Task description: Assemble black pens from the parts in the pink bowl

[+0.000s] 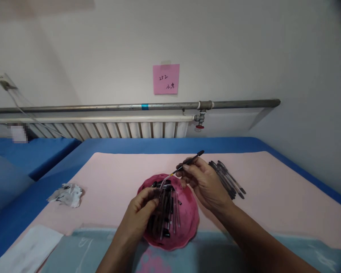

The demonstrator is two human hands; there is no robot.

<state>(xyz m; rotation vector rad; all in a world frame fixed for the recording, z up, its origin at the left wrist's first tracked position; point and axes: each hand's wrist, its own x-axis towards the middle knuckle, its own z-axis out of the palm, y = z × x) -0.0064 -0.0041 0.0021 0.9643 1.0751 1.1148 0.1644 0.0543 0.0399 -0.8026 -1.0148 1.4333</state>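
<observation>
My left hand (143,206) is over the left side of a pink scalloped bowl (191,223), its thumb and fingers pinching a thin clear pen tube (162,183). My right hand (203,180) pinches a slim dark pen (187,162) with a black end pointing up and right. The dark pen and clear tube line up between my hands, with a small yellowish part where they meet; whether one sits inside the other is too small to tell. Clear tubes (176,212) and black pen parts (166,232) lie in the bowl, partly hidden by my left hand.
Several black-ended pens (227,178) lie in a bundle right of my right hand on the pink table cover (110,182). A crumpled, ink-stained tissue (66,195) and a white sheet (28,250) are at left. Behind the table are a radiator (125,129) and pipe (102,108).
</observation>
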